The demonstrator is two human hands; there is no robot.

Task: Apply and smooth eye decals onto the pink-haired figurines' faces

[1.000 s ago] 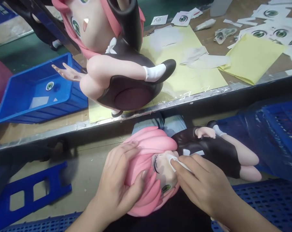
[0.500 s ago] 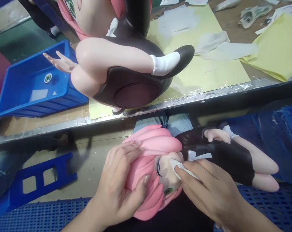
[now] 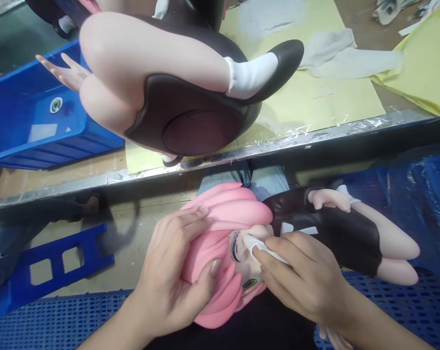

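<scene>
A pink-haired doll figure (image 3: 227,214) in a black dress lies across my lap, head to the left, legs to the right. My left hand (image 3: 172,282) wraps round the pink hair and steadies the head. My right hand (image 3: 300,282) pinches a small white cloth (image 3: 254,245) and presses it on the doll's face beside its eye. A second, bigger doll of the same kind (image 3: 176,97) sits on the workbench above, its black base turned toward me.
The workbench's metal edge (image 3: 314,138) runs across the view. A blue bin (image 3: 19,121) stands at the left on the bench. Yellow paper sheets (image 3: 314,97) and white cloths (image 3: 336,53) lie at the right. Blue crates (image 3: 405,301) surround my lap; a blue stool (image 3: 48,265) stands on the floor at the left.
My right hand has shifted the white cloth slightly left across the doll's face. The view has dropped closer, so the big doll fills more of the top.
</scene>
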